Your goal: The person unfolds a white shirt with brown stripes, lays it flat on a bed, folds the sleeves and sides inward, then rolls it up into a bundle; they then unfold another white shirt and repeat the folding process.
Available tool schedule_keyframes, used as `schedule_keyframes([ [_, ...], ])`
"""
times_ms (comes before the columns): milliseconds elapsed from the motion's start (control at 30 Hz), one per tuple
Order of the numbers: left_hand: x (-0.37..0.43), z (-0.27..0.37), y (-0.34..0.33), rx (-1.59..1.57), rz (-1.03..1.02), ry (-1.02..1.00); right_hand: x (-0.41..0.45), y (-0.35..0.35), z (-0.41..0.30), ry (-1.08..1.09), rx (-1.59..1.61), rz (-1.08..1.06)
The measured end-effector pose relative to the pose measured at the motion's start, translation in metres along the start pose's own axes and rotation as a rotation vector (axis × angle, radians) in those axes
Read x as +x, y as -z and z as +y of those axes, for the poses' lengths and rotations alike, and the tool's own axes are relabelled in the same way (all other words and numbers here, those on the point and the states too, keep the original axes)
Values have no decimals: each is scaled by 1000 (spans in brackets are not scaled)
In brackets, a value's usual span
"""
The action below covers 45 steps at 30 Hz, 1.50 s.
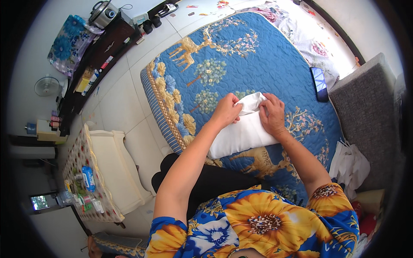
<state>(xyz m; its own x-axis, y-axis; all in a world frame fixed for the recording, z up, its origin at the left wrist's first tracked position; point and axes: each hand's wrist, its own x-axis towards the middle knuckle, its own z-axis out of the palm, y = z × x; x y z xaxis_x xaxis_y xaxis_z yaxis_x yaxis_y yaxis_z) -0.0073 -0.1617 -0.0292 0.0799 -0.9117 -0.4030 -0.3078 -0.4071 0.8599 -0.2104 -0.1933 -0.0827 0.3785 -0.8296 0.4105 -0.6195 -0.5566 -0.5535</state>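
A folded white cloth garment (243, 135) lies on the blue quilted sofa cover (251, 71), which is patterned with deer and trees. At the garment's far edge, my left hand (228, 109) pinches the cloth between thumb and fingers. My right hand (272, 113) grips the other end of that edge, its fingers curled over the fabric. Between the two hands the cloth is raised and slightly open, like a collar or a fold. What part of the garment this is, I cannot tell.
A smartphone (319, 84) lies by the grey armrest (361, 106), above a white bag (348, 163). At left stand a table with a patterned cloth (96, 196) holding a blue wipes pack (88, 178), and a dark cabinet (106, 48). Another person's foot (93, 248) shows at lower left.
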Motion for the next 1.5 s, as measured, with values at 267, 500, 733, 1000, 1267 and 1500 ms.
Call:
schedule_keyframes([
  [267, 8, 1, 10, 236, -139, -3, 4, -1, -4, 7, 33, -9],
  [500, 4, -9, -20, 600, 14, -101, 2, 2, 0, 16, 32, -5],
  [733, 5, -38, -17, 293, 317, -212, 4, 0, -3, 14, 41, -2],
  [1000, -8, -18, -2, 355, -26, -376, 3, -1, 0, 11, 31, -1],
  [1267, -10, -15, -9, 650, -32, -378, 6, -2, 3, 6, 46, -4],
  [1500, -5, 2, -11, 877, -178, -260, 7, -4, 6, 8, 59, 13],
])
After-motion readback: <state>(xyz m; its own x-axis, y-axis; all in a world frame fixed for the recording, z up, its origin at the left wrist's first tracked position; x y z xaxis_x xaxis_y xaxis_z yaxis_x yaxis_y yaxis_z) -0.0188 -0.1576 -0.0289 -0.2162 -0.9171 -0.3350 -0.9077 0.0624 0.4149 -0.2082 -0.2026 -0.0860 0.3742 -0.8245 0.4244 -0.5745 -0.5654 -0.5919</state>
